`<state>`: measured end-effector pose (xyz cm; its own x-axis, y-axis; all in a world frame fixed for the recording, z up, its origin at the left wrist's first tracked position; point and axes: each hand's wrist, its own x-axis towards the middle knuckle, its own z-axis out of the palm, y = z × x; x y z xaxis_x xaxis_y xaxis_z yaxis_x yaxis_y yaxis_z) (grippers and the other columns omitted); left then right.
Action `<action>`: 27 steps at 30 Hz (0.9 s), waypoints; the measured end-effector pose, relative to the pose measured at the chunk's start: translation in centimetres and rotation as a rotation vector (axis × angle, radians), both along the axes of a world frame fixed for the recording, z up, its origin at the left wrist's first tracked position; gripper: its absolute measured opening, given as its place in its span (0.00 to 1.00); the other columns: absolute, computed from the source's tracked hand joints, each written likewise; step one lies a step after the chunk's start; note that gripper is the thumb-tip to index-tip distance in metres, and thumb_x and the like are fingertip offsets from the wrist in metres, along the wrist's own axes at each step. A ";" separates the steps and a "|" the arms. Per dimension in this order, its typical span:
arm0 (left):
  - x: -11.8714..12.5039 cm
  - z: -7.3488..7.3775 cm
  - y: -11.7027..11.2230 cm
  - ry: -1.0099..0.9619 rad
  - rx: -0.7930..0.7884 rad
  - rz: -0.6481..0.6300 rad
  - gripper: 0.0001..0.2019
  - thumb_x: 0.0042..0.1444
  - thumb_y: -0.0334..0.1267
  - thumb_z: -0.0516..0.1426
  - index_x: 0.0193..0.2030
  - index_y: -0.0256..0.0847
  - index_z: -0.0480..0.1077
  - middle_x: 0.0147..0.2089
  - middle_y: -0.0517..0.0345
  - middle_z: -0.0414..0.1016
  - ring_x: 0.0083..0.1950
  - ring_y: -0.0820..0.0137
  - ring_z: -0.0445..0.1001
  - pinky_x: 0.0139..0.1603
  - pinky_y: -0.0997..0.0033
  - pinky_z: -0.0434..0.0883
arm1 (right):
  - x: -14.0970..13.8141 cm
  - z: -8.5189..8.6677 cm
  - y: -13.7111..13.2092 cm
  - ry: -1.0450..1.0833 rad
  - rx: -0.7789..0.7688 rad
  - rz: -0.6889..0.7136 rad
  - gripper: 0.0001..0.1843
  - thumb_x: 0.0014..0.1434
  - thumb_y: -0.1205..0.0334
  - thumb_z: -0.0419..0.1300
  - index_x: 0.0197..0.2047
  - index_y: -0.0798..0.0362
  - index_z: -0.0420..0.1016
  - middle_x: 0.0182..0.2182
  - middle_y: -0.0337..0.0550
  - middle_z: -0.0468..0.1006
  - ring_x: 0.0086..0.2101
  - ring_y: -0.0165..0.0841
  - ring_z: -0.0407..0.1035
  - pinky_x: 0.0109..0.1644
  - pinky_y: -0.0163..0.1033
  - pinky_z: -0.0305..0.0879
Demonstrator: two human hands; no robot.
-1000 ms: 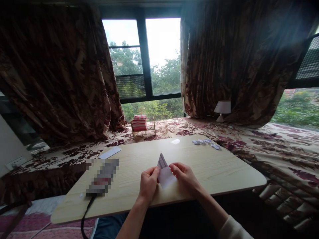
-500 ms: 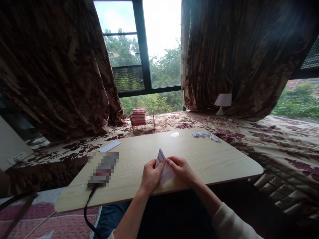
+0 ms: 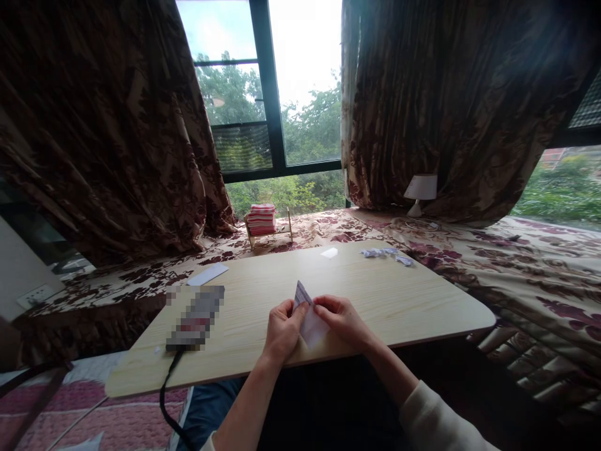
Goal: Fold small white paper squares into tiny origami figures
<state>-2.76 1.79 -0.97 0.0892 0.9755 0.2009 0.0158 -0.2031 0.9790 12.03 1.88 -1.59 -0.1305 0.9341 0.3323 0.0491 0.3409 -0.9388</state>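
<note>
A folded piece of paper (image 3: pixel 313 327), pale with a pointed, darker lined top, is held upright above the near edge of the table (image 3: pixel 253 313). My left hand (image 3: pixel 283 331) pinches its left side, the thumb lying across the front. On the right side, my right hand (image 3: pixel 342 318) grips the paper's edge between thumb and curled fingers. The fingers behind the paper are partly hidden. Toward the far right of the table lie several small folded paper pieces (image 3: pixel 385 254).
A blurred dark device (image 3: pixel 196 318) with a black cable lies on the table's left, by a white flat object (image 3: pixel 208 274). Behind the table, a small rack (image 3: pixel 282 237) carries folded striped cloths (image 3: pixel 261 219). A white lamp (image 3: pixel 420 188) stands at the right curtain.
Both hands keep hold of the paper. Its pointed top has tilted slightly to the left, and my left hand has shifted a little left.
</note>
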 end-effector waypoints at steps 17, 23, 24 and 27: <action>-0.1 0.5 -0.3 0.084 0.000 -0.040 0.18 0.50 0.51 0.58 0.24 0.35 0.69 0.20 0.65 0.60 0.22 0.77 0.55 0.21 0.77 0.51 | 0.2 0.2 0.1 0.059 -0.030 -0.023 0.14 0.50 0.51 0.61 0.32 0.55 0.71 0.23 0.37 0.71 0.23 0.27 0.62 0.26 0.33 0.58; -0.1 0.4 -0.3 0.109 0.013 -0.026 0.18 0.51 0.51 0.57 0.23 0.36 0.69 0.20 0.65 0.60 0.22 0.77 0.55 0.21 0.77 0.52 | 0.1 0.3 -0.1 0.052 -0.030 -0.002 0.13 0.50 0.52 0.62 0.29 0.55 0.70 0.22 0.36 0.69 0.23 0.26 0.60 0.26 0.32 0.57; -0.1 0.4 -0.3 0.112 0.017 -0.024 0.18 0.51 0.51 0.57 0.23 0.36 0.69 0.20 0.65 0.60 0.22 0.76 0.55 0.21 0.77 0.52 | 0.2 0.4 -0.2 0.043 -0.032 0.003 0.13 0.50 0.52 0.61 0.29 0.55 0.71 0.22 0.36 0.69 0.23 0.27 0.60 0.26 0.33 0.56; -0.1 0.6 -0.4 0.122 0.029 -0.029 0.17 0.51 0.50 0.57 0.23 0.35 0.70 0.20 0.64 0.62 0.23 0.76 0.56 0.22 0.76 0.53 | 0.3 0.9 -0.4 0.015 -0.029 -0.002 0.15 0.53 0.52 0.58 0.26 0.56 0.71 0.20 0.36 0.68 0.23 0.27 0.60 0.26 0.33 0.56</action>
<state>-2.84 1.43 -0.34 0.1424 0.9661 0.2153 0.1281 -0.2337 0.9638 12.28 1.48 -0.65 -0.1239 0.9435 0.3073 0.0360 0.3137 -0.9488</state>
